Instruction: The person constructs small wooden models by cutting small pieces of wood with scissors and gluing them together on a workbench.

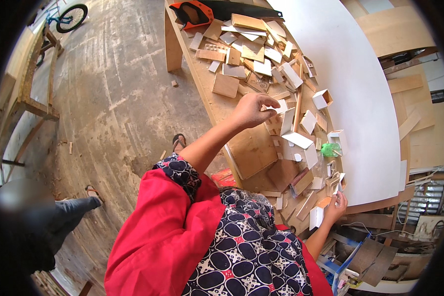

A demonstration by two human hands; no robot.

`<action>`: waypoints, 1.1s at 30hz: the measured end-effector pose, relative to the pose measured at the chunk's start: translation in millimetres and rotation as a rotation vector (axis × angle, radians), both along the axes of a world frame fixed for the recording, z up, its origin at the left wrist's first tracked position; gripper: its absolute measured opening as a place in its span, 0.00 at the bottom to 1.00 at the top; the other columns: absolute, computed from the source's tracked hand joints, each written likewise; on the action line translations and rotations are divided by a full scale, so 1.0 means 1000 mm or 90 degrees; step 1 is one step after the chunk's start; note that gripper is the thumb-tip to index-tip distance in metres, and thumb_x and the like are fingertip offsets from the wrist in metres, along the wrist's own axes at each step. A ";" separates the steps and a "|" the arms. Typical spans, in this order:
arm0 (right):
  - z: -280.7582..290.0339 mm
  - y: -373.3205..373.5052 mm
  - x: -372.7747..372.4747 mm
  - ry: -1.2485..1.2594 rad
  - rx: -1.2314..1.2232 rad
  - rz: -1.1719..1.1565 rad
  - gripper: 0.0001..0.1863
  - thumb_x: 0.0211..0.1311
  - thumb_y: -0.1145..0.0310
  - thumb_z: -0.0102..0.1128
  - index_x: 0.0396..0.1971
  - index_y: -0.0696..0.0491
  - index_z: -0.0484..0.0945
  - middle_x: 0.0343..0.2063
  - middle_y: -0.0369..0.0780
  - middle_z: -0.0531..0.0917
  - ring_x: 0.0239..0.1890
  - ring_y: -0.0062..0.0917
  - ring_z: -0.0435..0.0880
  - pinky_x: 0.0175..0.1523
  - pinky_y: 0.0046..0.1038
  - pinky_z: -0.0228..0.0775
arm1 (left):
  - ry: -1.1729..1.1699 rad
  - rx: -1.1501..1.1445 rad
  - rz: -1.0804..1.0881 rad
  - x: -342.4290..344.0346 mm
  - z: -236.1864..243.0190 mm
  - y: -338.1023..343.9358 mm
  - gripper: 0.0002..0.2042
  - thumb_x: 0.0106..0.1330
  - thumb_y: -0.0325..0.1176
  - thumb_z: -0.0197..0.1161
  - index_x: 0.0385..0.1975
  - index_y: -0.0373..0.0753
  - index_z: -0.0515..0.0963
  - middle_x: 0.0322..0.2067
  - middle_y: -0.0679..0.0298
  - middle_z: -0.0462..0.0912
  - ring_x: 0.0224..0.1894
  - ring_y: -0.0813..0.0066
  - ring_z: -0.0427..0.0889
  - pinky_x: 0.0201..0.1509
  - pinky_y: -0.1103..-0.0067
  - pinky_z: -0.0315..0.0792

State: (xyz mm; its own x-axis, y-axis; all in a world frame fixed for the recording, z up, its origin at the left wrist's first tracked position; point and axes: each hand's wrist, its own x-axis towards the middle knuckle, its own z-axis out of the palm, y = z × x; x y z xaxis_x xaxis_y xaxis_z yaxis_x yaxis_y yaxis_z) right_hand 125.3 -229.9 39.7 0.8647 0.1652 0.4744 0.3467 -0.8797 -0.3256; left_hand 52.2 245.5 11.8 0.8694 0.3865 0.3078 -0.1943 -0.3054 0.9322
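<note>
My left hand (pixel 258 109) is curled above the bench, thumb and fingers on a small white piece (pixel 280 105). Beside it stand white-faced boards (pixel 301 140) joined or leaning at angles, with a wooden stick (pixel 298 111) among them. At the bench's right edge my right hand (pixel 335 207) grips a small white-and-wood piece (pixel 338 186). Just left of that hand lie a white open box (pixel 316 217) and narrow wood strips (pixel 306 204). A green plastic item (pixel 330 149) sits farther up that edge.
A handsaw (pixel 195 15) and heaped wood offcuts (pixel 227 84) cover the bench (pixel 202 98). A large white sheet (pixel 360 113) lies right of it. At left are a wooden frame (pixel 37 111), a bicycle (pixel 69 19) and another person (pixel 59 222). Clutter (pixel 380 256) fills the lower right.
</note>
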 end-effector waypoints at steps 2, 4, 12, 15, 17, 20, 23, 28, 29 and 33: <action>0.002 0.003 -0.001 -0.001 -0.001 0.006 0.11 0.53 0.74 0.56 0.38 0.58 0.80 0.40 0.43 0.78 0.31 0.29 0.80 0.38 0.29 0.74 | 0.014 0.031 0.035 -0.004 -0.005 0.002 0.10 0.50 0.32 0.67 0.33 0.39 0.82 0.36 0.62 0.83 0.37 0.68 0.81 0.40 0.76 0.74; 0.001 0.001 -0.001 -0.009 -0.005 0.015 0.12 0.53 0.74 0.56 0.38 0.58 0.80 0.40 0.43 0.78 0.31 0.29 0.80 0.37 0.29 0.73 | 0.001 0.101 0.065 -0.010 -0.016 0.001 0.11 0.47 0.32 0.67 0.33 0.41 0.82 0.35 0.60 0.83 0.39 0.63 0.79 0.44 0.72 0.73; -0.002 0.008 -0.001 0.013 -0.012 0.025 0.12 0.53 0.74 0.56 0.39 0.58 0.80 0.40 0.43 0.78 0.29 0.28 0.79 0.36 0.29 0.71 | 0.023 0.247 0.134 -0.033 -0.045 -0.013 0.17 0.44 0.31 0.66 0.38 0.41 0.80 0.42 0.59 0.80 0.48 0.59 0.74 0.52 0.68 0.70; -0.005 0.004 0.003 0.016 -0.026 0.030 0.13 0.52 0.74 0.56 0.39 0.57 0.80 0.39 0.42 0.78 0.29 0.27 0.78 0.37 0.29 0.71 | 0.045 0.278 0.136 -0.035 -0.043 -0.015 0.18 0.45 0.32 0.65 0.40 0.40 0.79 0.44 0.60 0.79 0.49 0.60 0.73 0.54 0.69 0.69; -0.006 0.003 0.006 0.022 -0.034 0.028 0.13 0.52 0.74 0.56 0.39 0.57 0.80 0.38 0.42 0.78 0.29 0.27 0.78 0.37 0.29 0.71 | 0.060 0.271 0.127 -0.036 -0.042 -0.016 0.18 0.45 0.32 0.65 0.40 0.40 0.79 0.44 0.59 0.78 0.50 0.60 0.72 0.54 0.69 0.69; -0.006 0.004 0.008 0.026 -0.035 0.024 0.13 0.52 0.74 0.56 0.39 0.56 0.80 0.37 0.42 0.79 0.29 0.27 0.77 0.37 0.29 0.71 | 0.069 0.255 0.117 -0.038 -0.039 -0.017 0.19 0.46 0.32 0.65 0.41 0.39 0.78 0.44 0.59 0.77 0.50 0.60 0.72 0.54 0.69 0.69; -0.006 0.005 0.009 0.010 -0.042 0.027 0.14 0.52 0.74 0.56 0.40 0.56 0.80 0.37 0.42 0.79 0.29 0.28 0.78 0.38 0.29 0.71 | 0.083 0.242 0.096 -0.040 -0.033 -0.017 0.18 0.46 0.31 0.64 0.41 0.39 0.78 0.46 0.59 0.77 0.51 0.60 0.71 0.54 0.69 0.69; -0.002 0.016 -0.004 0.017 -0.002 0.025 0.13 0.54 0.73 0.55 0.40 0.57 0.80 0.39 0.42 0.79 0.31 0.28 0.79 0.35 0.28 0.72 | 0.025 0.279 0.085 -0.035 -0.044 -0.015 0.15 0.46 0.27 0.61 0.38 0.40 0.80 0.42 0.60 0.77 0.49 0.59 0.72 0.52 0.70 0.70; -0.002 0.017 -0.010 0.024 0.007 0.020 0.13 0.55 0.72 0.55 0.40 0.57 0.80 0.39 0.42 0.79 0.31 0.28 0.80 0.35 0.28 0.72 | 0.013 0.279 0.085 -0.032 -0.049 -0.014 0.15 0.46 0.26 0.61 0.37 0.40 0.80 0.42 0.60 0.77 0.48 0.59 0.73 0.52 0.71 0.70; 0.001 0.021 -0.038 0.032 0.070 -0.025 0.13 0.54 0.72 0.57 0.41 0.55 0.80 0.37 0.41 0.80 0.31 0.26 0.80 0.35 0.27 0.72 | 0.028 0.296 0.070 -0.031 -0.048 -0.013 0.14 0.48 0.25 0.59 0.36 0.40 0.80 0.42 0.60 0.78 0.47 0.58 0.73 0.52 0.71 0.70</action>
